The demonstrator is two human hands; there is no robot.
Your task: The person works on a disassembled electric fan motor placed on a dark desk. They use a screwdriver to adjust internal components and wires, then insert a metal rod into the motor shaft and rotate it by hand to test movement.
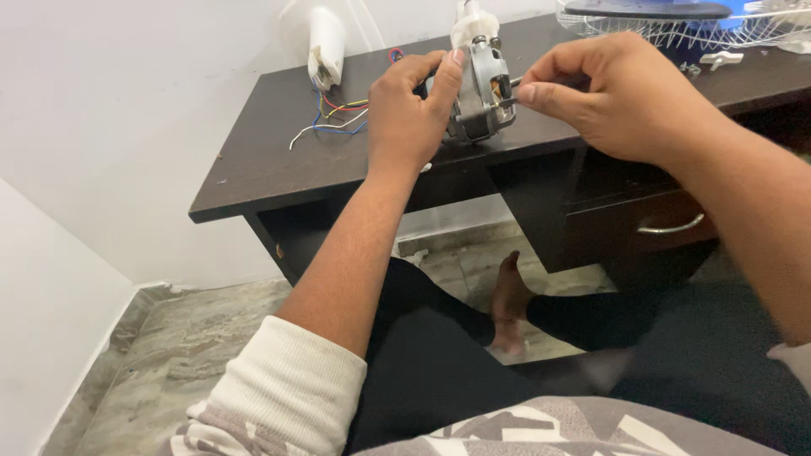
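A: What is seen on the large scale?

B: A dark worktop (253, 160) is seen across the far half of the view, with a drawer and metal handle (672, 226) under its right side. A wire fan guard (676, 29) with a blue blade is laid at the far right corner.

A: And what is being handled?

B: A small fan motor (481, 89), bare of its housing, is held upright at the near edge of the worktop, about the middle. Its metal frame and winding are exposed, and a white cap is seen on its far end.

A: How are the hands set?

B: The grip of the left hand (410, 110) is clamped on the motor's left side. The fingers of the right hand (604, 97) are pinched together on the shaft that sticks out to the right.

A: How far along is the work judged to be?

B: The fan is judged already taken apart: the guard and blade are off, and a white housing piece (325, 42) with loose coloured wires (338, 118) is laid apart at far left. A small white part (721, 58) is left beside the guard. Nothing is seen reassembled.
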